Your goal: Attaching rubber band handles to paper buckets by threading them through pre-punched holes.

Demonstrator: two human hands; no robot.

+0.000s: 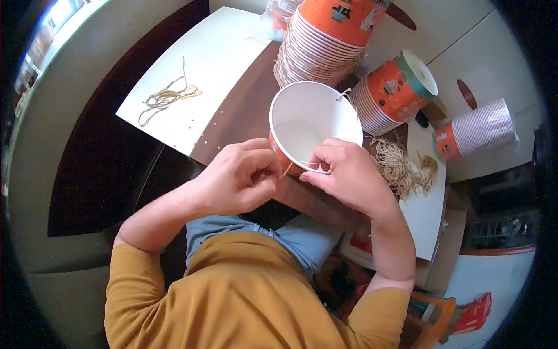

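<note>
My left hand (235, 177) pinched shut on thin cord (287, 170) at near rim of cup (308, 125). My right hand (346, 174) closed on same rim, thumb pressing cord end against it. Cup: white inside, orange outside, upright on table (244, 110), just past my knuckles. Risk, my judgement: cord slips from pinch, or hard pull tips light cup. Beyond: cup stacks (325, 43), loose cord pile (401, 166) at right, few cords (165, 99) on white sheet (197, 70) at left.
</note>
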